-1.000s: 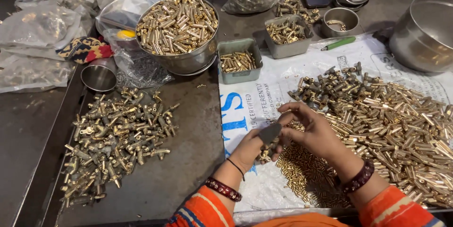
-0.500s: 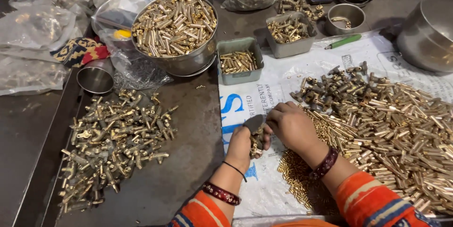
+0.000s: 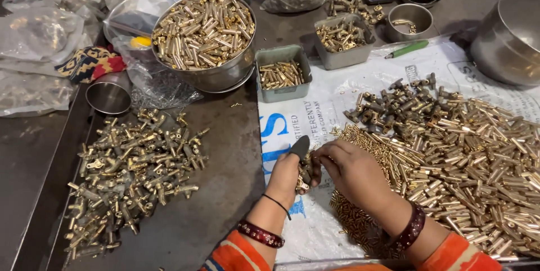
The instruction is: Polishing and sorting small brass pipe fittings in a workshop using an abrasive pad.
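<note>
- Brass fitting: pinched between left hand and right hand, fingers closed on it, over the white printed sack.
- Loose brass tubes: heaped right of the fitting.
- Assembled brass taps: piled left of it.
- Steel bowl: beyond, full of tubes.

A small brass fitting stood roughly upright, pinched between both hands near the middle of the scene, above the white printed sack, mostly hidden by fingers.
</note>
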